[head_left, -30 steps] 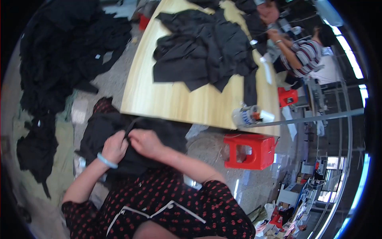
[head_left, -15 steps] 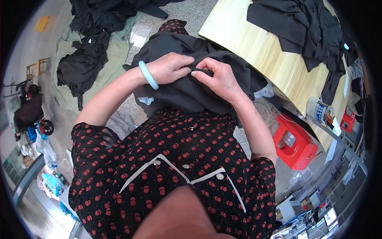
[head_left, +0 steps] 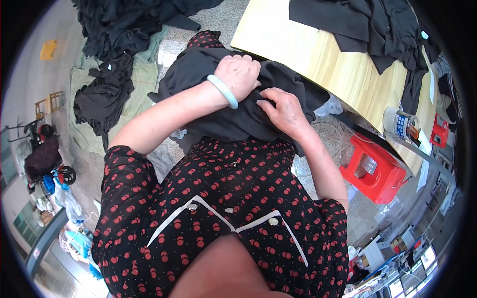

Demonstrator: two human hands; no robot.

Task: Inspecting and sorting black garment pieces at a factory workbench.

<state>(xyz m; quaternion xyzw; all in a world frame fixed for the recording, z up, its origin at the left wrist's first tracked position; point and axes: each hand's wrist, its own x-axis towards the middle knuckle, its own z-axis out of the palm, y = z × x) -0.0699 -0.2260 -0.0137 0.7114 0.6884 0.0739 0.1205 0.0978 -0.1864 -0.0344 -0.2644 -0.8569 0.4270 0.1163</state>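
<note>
A black garment lies bunched across my lap, its folds hiding its exact kind. My left hand, with a pale blue bangle at the wrist, is closed on the cloth with its knuckles up; the fingertips are out of sight. Just to its right, my right hand pinches a fold of the same garment between thumb and forefinger. The two hands are close together, near the middle of the garment.
At the right stands a light wooden table with black garments and a clear plastic tub. A red plastic stool is below it. More black clothes are heaped on the floor at the far left, partly on a pale green cloth.
My left hand has turned knuckles up and shifted right across the garment. My right hand has moved slightly right and down, still on the cloth. The view has shifted a little.
</note>
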